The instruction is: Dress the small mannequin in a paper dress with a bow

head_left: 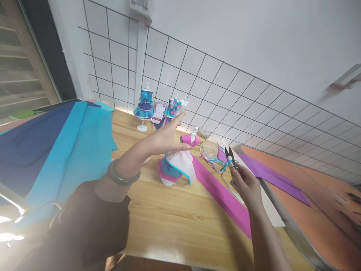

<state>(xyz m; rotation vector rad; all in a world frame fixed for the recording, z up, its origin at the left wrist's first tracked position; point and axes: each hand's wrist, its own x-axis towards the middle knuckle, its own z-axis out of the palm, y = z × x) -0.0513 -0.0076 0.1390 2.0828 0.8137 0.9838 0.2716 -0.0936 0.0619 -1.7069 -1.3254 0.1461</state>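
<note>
Above the table, my left hand (169, 138) is stretched out with thumb and fingers apart, holding nothing. Its thumb lies in front of a small doll dress (175, 169) on a white mini dress form (194, 132); I cannot tell whether they touch. The dress has a pink top, a white layer edged in turquoise and a blue and pink skirt. On the right, my right hand (248, 184) grips black thread snips (231, 157), blades pointing up and apart. Turquoise ribbon (217, 160) shows beside the snips.
Behind stand a blue dressed form (146, 102), another with a pink bow (172, 109) and a phone (159, 113). Blue fabric (76, 139) covers the left side. Pink fabric (222, 195) crosses the wooden table (169, 222); purple fabric (276, 180) lies right. A white grid (225, 90) rises behind.
</note>
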